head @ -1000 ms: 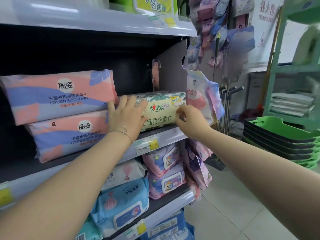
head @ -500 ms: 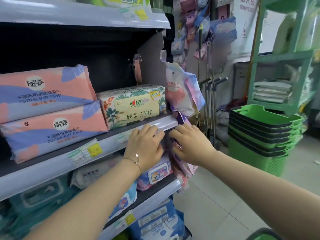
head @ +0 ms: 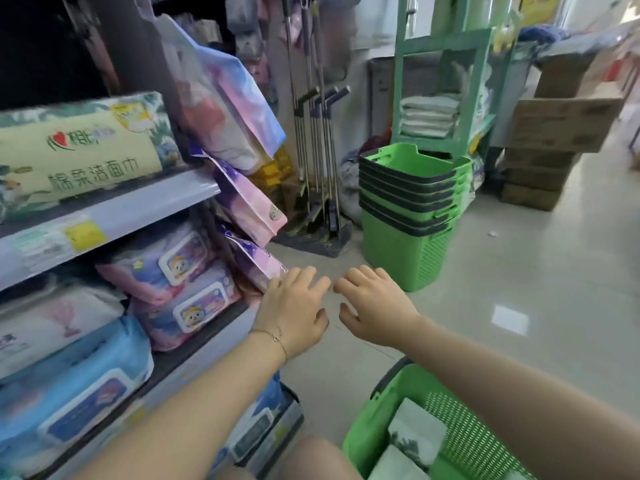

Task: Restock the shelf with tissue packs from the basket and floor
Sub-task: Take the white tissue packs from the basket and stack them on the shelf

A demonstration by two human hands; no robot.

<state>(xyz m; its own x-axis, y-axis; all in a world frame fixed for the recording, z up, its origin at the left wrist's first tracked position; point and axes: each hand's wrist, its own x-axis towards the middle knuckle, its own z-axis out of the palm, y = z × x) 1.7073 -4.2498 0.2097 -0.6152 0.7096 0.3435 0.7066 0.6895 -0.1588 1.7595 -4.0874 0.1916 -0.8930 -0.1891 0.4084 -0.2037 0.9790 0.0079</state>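
Cream-wrapped tissue pack (head: 79, 150) lies on the shelf (head: 114, 209) at nine o'clock. Just beside the hanging pouches (head: 249, 202), the left hand (head: 294, 306) and right hand (head: 375, 306) hover mid-frame, both empty, fingers loosely spread. A careless swing toward the spare packs (head: 415, 433) in the basket (head: 367, 427) at five o'clock could snag a pouch.

Two grips (head: 294, 310); two pink wipe packs (head: 152, 268); one floral tissue pack (head: 83, 150).

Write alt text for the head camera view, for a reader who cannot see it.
The left hand and right hand, both open and empty, hover side by side above the floor beside a shelf stocked with tissue packs. A green basket at lower right holds more packs; a stack of green baskets stands farther back.
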